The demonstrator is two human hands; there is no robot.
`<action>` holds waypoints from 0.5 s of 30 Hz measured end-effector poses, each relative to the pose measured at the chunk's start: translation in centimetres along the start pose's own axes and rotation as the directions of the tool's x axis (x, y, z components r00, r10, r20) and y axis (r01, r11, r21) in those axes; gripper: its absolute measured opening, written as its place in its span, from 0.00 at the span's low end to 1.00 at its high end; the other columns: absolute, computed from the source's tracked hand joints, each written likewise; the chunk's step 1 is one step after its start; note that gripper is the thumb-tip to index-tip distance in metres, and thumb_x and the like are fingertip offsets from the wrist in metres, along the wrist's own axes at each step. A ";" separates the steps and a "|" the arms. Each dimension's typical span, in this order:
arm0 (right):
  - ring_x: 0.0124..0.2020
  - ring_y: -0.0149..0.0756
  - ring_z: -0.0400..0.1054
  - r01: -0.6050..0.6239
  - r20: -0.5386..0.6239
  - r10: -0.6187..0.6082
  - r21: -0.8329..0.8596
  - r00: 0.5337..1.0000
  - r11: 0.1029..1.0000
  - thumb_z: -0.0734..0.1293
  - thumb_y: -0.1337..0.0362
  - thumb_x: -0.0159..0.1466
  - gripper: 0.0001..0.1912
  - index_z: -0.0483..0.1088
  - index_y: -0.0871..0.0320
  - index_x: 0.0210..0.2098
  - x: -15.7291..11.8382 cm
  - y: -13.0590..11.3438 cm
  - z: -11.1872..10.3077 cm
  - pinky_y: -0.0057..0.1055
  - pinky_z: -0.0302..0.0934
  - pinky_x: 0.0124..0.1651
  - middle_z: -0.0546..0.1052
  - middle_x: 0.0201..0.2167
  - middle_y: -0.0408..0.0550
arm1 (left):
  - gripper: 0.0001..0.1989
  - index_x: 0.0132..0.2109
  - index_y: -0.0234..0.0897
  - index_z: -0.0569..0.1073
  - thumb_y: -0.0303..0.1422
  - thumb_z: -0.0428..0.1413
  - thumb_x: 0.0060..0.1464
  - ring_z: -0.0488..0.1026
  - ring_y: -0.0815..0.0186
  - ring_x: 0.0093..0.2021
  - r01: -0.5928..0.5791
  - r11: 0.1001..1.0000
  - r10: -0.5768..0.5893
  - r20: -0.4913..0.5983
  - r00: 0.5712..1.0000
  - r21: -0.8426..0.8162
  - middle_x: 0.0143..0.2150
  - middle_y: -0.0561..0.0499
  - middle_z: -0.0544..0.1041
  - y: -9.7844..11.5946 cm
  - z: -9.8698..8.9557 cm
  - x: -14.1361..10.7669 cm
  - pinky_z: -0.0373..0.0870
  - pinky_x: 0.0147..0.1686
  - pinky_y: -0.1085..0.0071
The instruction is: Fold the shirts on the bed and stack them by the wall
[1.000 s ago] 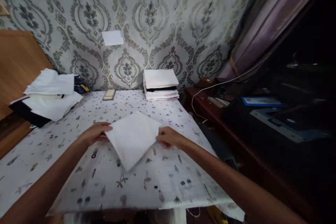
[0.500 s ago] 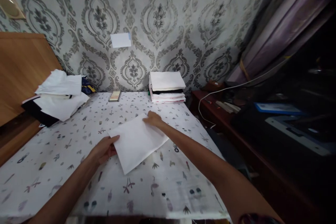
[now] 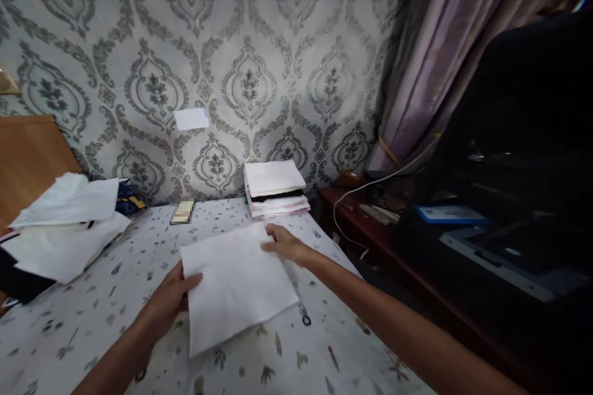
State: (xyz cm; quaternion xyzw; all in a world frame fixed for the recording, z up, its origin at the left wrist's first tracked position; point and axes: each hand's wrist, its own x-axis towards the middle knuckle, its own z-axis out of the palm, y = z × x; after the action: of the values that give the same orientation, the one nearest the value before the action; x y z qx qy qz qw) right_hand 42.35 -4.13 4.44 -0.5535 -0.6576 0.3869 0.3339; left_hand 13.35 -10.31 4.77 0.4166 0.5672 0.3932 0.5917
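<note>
A flat, folded white cloth (image 3: 236, 290) is held between my hands, over the patterned bedsheet (image 3: 319, 352). My left hand (image 3: 173, 290) grips its left edge, thumb on top and fingers hidden underneath. At the upper right corner, my right hand (image 3: 285, 244) pinches the cloth between thumb and fingers. Just beyond my right hand, against the wall, stands a neat stack of folded cloths (image 3: 275, 182), mostly white with a black layer inside.
On the left lies a loose pile of white and dark clothes (image 3: 69, 216) beside a wooden headboard (image 3: 32, 166). A small blurred object (image 3: 182, 212) rests near the wall. To the right are a dark red table (image 3: 352, 216), a white cable (image 3: 340, 213) and a purple curtain (image 3: 426, 62).
My view has tilted up and turned right. The white cloth has been turned and now lies squarer to me, with both hands still gripping it.
</note>
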 end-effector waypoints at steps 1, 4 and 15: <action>0.32 0.31 0.65 0.043 -0.064 -0.041 0.033 0.997 0.999 0.68 0.64 0.52 0.10 0.62 0.55 0.30 0.3 0.1 -1.4 0.25 0.60 0.34 0.69 0.28 0.37 | 0.35 0.59 0.44 0.68 0.36 0.67 0.42 0.80 0.56 0.39 -0.051 0.999 0.051 0.006 0.999 0.013 0.49 0.45 0.81 1.7 0.9 1.1 0.73 0.29 0.70; 0.31 0.33 0.64 0.136 -0.296 -0.120 0.033 0.948 0.990 0.67 0.62 0.53 0.10 0.63 0.55 0.33 2.5 0.0 -6.4 0.27 0.59 0.33 0.69 0.28 0.38 | 0.31 0.54 0.40 0.71 0.32 0.65 0.40 0.79 0.60 0.37 -0.210 0.978 0.211 0.079 0.974 -0.018 0.46 0.47 0.82 7.0 4.5 5.3 0.73 0.30 0.71; 0.47 0.42 0.68 -0.116 -0.694 -0.124 -0.288 0.709 0.951 0.65 0.70 0.59 0.13 0.69 0.58 0.44 17.8 -2.4 -19.3 0.33 0.60 0.50 0.75 0.44 0.51 | 0.21 0.50 0.35 0.72 0.21 0.55 0.47 0.79 0.62 0.39 -0.465 0.873 0.475 -0.039 0.879 0.147 0.45 0.44 0.81 19.3 17.6 23.3 0.76 0.36 0.69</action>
State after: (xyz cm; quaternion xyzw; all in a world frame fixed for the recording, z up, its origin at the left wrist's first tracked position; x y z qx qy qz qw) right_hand 55.03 15.92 15.99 -0.7027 -0.5338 0.0372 0.4689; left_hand 32.16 17.30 15.05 0.5657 0.4952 0.5016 0.4280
